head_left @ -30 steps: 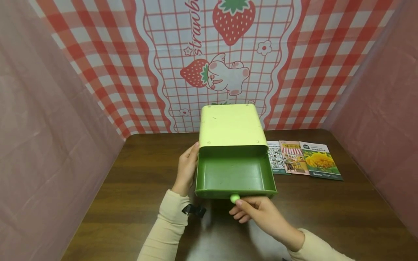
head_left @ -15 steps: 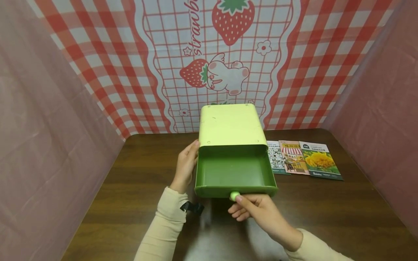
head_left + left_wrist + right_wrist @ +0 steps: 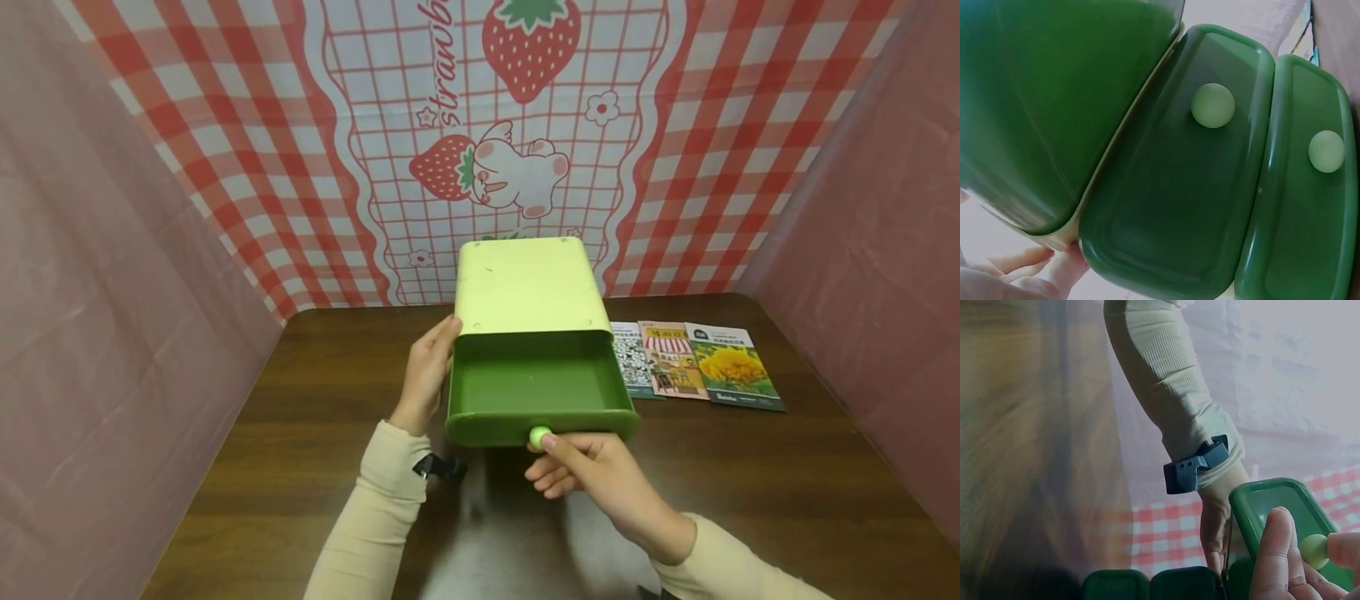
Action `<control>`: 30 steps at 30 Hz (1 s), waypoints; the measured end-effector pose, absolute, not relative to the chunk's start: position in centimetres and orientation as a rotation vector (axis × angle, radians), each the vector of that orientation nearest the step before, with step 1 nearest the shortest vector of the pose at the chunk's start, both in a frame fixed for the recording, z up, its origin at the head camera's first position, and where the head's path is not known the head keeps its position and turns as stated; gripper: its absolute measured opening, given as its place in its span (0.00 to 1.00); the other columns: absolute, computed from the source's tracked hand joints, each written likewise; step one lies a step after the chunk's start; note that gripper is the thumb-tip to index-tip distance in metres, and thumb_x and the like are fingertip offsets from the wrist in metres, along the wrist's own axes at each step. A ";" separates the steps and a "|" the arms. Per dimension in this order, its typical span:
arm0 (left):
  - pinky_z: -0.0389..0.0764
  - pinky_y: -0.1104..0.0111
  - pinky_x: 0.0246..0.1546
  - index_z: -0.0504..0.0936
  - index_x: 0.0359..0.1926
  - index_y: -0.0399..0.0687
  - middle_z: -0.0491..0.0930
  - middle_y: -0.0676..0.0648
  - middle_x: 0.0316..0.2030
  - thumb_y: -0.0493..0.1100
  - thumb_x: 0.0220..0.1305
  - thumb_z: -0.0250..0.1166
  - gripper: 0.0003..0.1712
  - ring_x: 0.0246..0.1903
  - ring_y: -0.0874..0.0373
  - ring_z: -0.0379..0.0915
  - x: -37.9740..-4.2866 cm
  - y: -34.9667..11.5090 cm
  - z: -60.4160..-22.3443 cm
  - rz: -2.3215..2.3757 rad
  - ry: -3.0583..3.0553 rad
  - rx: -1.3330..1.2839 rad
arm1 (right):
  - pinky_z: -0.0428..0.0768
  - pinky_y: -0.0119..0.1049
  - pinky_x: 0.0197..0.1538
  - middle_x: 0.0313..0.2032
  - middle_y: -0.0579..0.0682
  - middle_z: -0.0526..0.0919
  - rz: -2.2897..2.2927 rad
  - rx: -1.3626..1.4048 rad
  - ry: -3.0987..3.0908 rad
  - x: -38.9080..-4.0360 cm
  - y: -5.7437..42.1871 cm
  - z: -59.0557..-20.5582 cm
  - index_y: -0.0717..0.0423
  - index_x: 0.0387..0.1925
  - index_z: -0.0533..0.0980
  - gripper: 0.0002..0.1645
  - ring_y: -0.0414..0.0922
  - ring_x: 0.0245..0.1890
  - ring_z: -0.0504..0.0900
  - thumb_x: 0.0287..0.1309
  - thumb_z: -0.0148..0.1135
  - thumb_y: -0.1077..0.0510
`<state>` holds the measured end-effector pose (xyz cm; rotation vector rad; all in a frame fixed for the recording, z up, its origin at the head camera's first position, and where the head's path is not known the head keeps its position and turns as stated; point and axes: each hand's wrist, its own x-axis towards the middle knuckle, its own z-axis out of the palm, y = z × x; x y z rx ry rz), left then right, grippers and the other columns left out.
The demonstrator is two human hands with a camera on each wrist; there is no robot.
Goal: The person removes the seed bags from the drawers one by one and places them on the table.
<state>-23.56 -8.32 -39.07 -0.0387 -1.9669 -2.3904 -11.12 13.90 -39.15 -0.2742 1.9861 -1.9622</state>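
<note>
A small cabinet with a pale yellow-green case (image 3: pixel 531 283) and dark green drawers stands on the table. Its top drawer (image 3: pixel 536 375) is pulled well out, and nothing lies in the part of it that shows. My right hand (image 3: pixel 600 479) pinches that drawer's round light-green knob (image 3: pixel 539 437) between thumb and fingers. Along the left side of the case rests my left hand (image 3: pixel 426 375), its fingers fairly straight against the wall. In the left wrist view, a middle drawer (image 3: pixel 1172 187) and a bottom drawer (image 3: pixel 1300 219) are closed, each with its own knob.
To the right of the cabinet lie several printed packets: one with a yellow flower (image 3: pixel 735 367), one with a striped awning (image 3: pixel 675 362) and a black-and-white one (image 3: pixel 632 358) partly hidden by the case. A strawberry-print cloth (image 3: pixel 525 167) hangs behind the wooden table (image 3: pixel 300 433).
The top drawer's front and knob have risen slightly with my right hand, showing more of the front face and less of the inside. My left hand stays at the case's side.
</note>
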 end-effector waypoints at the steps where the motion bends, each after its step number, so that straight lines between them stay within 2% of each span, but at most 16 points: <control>1: 0.78 0.58 0.60 0.67 0.68 0.35 0.68 0.37 0.68 0.51 0.72 0.57 0.32 0.64 0.43 0.69 -23.6 -8.3 -39.0 -2.390 -1.971 -0.045 | 0.87 0.37 0.37 0.31 0.46 0.89 -1.965 -0.273 1.985 -11.2 13.9 -39.1 0.75 0.47 0.78 0.28 0.40 0.31 0.87 0.71 0.54 0.49; 10: 0.66 0.51 0.69 0.63 0.71 0.35 0.63 0.37 0.71 0.52 0.70 0.59 0.36 0.71 0.44 0.59 -23.8 -8.5 -38.9 -2.414 -2.009 -0.040 | 0.87 0.37 0.37 0.30 0.47 0.89 -1.989 -0.240 2.006 -12.9 14.1 -38.3 0.74 0.49 0.78 0.30 0.41 0.31 0.87 0.70 0.55 0.46; 14: 0.70 0.54 0.67 0.64 0.70 0.35 0.64 0.37 0.70 0.51 0.70 0.59 0.36 0.68 0.44 0.63 -23.8 -8.5 -39.0 -2.438 -1.985 -0.024 | 0.87 0.37 0.37 0.29 0.48 0.89 -2.003 -0.217 2.013 -13.8 13.9 -38.2 0.75 0.48 0.78 0.31 0.41 0.30 0.87 0.69 0.56 0.46; 19: 0.77 0.62 0.60 0.65 0.70 0.37 0.68 0.40 0.68 0.51 0.69 0.60 0.35 0.65 0.48 0.68 -23.7 -8.5 -39.0 -2.446 -1.991 0.011 | 0.88 0.37 0.37 0.29 0.48 0.88 -2.028 -0.200 2.030 -15.3 13.6 -38.3 0.74 0.48 0.78 0.30 0.41 0.30 0.87 0.68 0.57 0.46; 20: 0.78 0.64 0.58 0.65 0.70 0.38 0.70 0.42 0.67 0.51 0.69 0.60 0.35 0.64 0.49 0.69 -23.7 -8.5 -38.9 -2.450 -1.989 0.022 | 0.88 0.36 0.37 0.29 0.48 0.88 -2.031 -0.188 2.030 -15.7 13.6 -38.4 0.74 0.48 0.78 0.31 0.41 0.30 0.87 0.68 0.57 0.45; 21: 0.79 0.66 0.56 0.65 0.70 0.38 0.76 0.42 0.60 0.51 0.69 0.60 0.35 0.62 0.50 0.71 -23.8 -8.5 -38.9 -2.457 -1.982 0.035 | 0.88 0.36 0.37 0.29 0.48 0.88 -2.036 -0.178 2.031 -16.0 13.6 -38.5 0.74 0.49 0.78 0.32 0.41 0.30 0.87 0.68 0.58 0.45; 22: 0.79 0.68 0.54 0.66 0.70 0.39 0.81 0.44 0.52 0.51 0.69 0.61 0.35 0.61 0.54 0.71 -23.8 -8.5 -38.9 -2.460 -1.979 0.049 | 0.88 0.36 0.38 0.29 0.48 0.88 -2.040 -0.165 2.032 -16.3 13.5 -38.6 0.73 0.49 0.78 0.31 0.41 0.31 0.87 0.68 0.58 0.44; 23: 0.79 0.70 0.51 0.66 0.70 0.39 0.82 0.47 0.41 0.51 0.69 0.61 0.34 0.54 0.55 0.75 -23.8 -8.5 -38.9 -2.465 -1.972 0.058 | 0.88 0.36 0.38 0.29 0.48 0.88 -2.044 -0.154 2.033 -16.6 13.5 -38.8 0.73 0.50 0.78 0.32 0.41 0.31 0.87 0.67 0.58 0.44; 25: 0.79 0.75 0.44 0.68 0.69 0.40 0.79 0.56 0.34 0.51 0.68 0.62 0.34 0.46 0.62 0.76 -23.7 -8.4 -38.9 -2.482 -1.947 0.080 | 0.88 0.36 0.39 0.29 0.48 0.88 -2.054 -0.127 2.024 -17.2 13.4 -39.0 0.74 0.52 0.77 0.34 0.42 0.31 0.88 0.67 0.58 0.43; 27: 0.74 0.79 0.34 0.69 0.68 0.43 0.72 0.57 0.27 0.52 0.67 0.63 0.33 0.33 0.67 0.69 -23.7 -8.4 -38.9 -2.487 -1.943 0.109 | 0.88 0.36 0.39 0.29 0.47 0.88 -2.068 -0.112 2.012 -17.7 13.3 -39.2 0.75 0.53 0.76 0.35 0.43 0.31 0.88 0.67 0.58 0.43; 29: 0.74 0.81 0.31 0.69 0.69 0.43 0.80 0.55 0.41 0.52 0.67 0.63 0.33 0.33 0.69 0.70 -23.6 -8.3 -38.8 -2.507 -1.931 0.117 | 0.88 0.37 0.39 0.28 0.47 0.88 -2.080 -0.111 2.000 -18.1 13.2 -39.3 0.75 0.53 0.75 0.35 0.43 0.31 0.88 0.67 0.58 0.43; 30: 0.77 0.81 0.34 0.69 0.69 0.43 0.79 0.53 0.51 0.51 0.68 0.62 0.33 0.40 0.69 0.74 -23.6 -8.3 -38.8 -2.525 -1.915 0.114 | 0.88 0.37 0.39 0.28 0.47 0.88 -2.086 -0.113 1.993 -18.3 13.1 -39.3 0.75 0.53 0.75 0.35 0.43 0.30 0.88 0.67 0.58 0.43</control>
